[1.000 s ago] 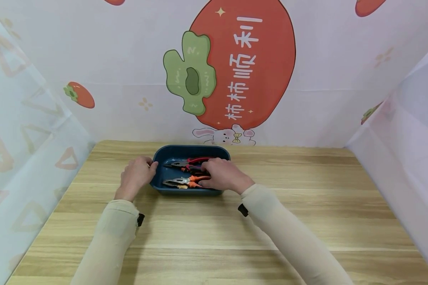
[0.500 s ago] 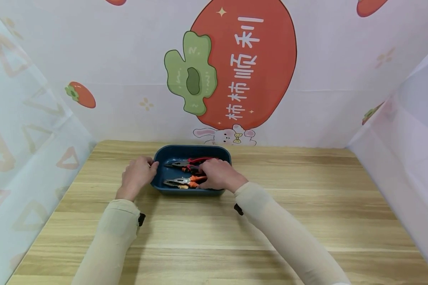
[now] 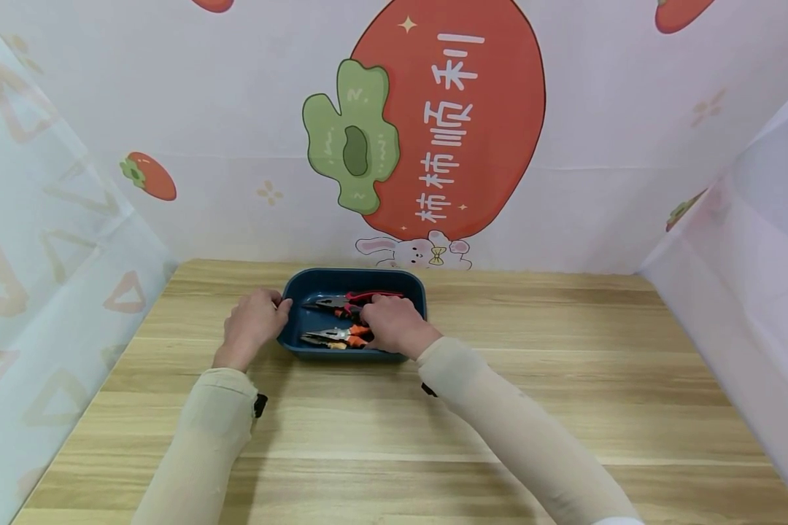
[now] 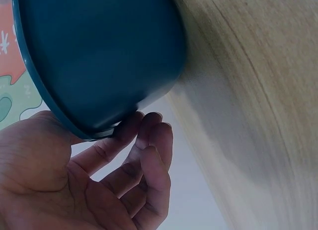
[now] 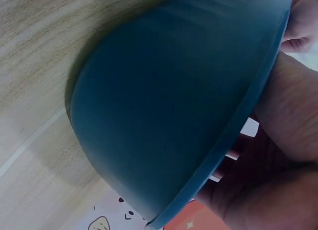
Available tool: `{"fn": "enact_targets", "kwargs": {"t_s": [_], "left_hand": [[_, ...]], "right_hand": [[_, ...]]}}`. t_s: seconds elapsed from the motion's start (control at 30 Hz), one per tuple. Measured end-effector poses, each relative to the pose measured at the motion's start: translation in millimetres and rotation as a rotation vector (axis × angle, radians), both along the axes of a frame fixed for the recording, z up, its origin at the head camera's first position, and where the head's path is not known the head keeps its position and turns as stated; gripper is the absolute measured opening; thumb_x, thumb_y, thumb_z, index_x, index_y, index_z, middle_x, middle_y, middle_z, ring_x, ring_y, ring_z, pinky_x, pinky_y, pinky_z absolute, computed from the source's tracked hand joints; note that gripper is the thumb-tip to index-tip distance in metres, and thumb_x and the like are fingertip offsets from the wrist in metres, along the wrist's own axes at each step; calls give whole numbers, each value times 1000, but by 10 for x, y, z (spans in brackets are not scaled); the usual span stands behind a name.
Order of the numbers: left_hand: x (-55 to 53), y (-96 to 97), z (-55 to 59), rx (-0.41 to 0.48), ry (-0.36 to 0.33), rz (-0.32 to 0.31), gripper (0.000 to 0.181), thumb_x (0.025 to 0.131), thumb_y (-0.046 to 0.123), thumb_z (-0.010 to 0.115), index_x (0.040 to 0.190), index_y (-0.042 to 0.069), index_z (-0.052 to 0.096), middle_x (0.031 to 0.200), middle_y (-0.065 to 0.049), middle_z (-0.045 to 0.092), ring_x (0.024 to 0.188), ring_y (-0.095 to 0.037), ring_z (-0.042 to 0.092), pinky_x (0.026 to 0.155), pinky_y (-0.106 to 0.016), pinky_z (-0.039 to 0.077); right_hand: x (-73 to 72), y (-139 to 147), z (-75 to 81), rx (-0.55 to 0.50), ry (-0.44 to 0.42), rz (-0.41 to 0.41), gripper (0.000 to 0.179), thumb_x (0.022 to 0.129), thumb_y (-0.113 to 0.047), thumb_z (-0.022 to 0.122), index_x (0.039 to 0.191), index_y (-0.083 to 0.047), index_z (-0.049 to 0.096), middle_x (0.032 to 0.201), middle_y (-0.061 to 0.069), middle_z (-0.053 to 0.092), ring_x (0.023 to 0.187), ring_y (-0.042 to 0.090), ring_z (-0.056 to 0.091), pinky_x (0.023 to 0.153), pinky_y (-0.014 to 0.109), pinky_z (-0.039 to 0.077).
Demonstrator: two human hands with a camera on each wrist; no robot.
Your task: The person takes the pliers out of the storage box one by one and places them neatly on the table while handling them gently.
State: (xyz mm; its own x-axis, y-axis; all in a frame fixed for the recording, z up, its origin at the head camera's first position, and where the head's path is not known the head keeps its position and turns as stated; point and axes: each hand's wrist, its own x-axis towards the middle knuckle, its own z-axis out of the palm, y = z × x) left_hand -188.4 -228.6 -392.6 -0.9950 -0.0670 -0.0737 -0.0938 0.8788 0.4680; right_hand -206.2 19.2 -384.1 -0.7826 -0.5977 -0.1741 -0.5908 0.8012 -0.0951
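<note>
One blue bin (image 3: 354, 280), on the counter (image 3: 341, 437) near its far edge, its left rim pinched in the grip of your left hand (image 3: 252, 321). Contents: red-handled pliers (image 3: 351, 297) behind orange-handled pliers (image 3: 348, 335), jaws pointing to your left. Your right hand (image 3: 397, 324) lies over the handles, fingertips hidden; whether its grip holds any cannot be told.

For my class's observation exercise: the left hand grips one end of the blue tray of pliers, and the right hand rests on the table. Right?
Not quite. The head view shows the right hand over the pliers in the blue tray, not on the table. The rest stands.
</note>
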Motion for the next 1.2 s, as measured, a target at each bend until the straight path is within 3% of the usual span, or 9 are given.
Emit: {"fn": "enact_targets", "kwargs": {"t_s": [0.53, 0.93, 1.2], "left_hand": [[5, -6, -5, -1, 7, -6, 34, 106, 29, 50, 78, 10, 57, 67, -6, 50, 59, -25, 49, 51, -36, 34], [4, -1, 4, 1, 2, -8, 33, 106, 29, 50, 81, 9, 59, 68, -6, 52, 60, -26, 50, 51, -36, 35], [1, -6, 4, 3, -12, 1, 31, 106, 30, 50, 89, 8, 64, 72, -8, 56, 64, -27, 52, 53, -38, 38]], "right_hand": [[-54, 41, -30, -28, 6, 9, 30, 86, -42, 82, 100, -17, 74, 101, 0, 64, 91, 18, 53, 79, 34, 49], [-96, 124, 53, -86, -47, 4, 35, 83, -41, 85, 109, -19, 77, 104, -3, 68, 92, 18, 53, 80, 35, 46], [-70, 162, 125, -122, -49, -5, 40, 82, -41, 86, 115, -19, 77, 112, -2, 69, 98, 18, 54, 87, 39, 46]]}}
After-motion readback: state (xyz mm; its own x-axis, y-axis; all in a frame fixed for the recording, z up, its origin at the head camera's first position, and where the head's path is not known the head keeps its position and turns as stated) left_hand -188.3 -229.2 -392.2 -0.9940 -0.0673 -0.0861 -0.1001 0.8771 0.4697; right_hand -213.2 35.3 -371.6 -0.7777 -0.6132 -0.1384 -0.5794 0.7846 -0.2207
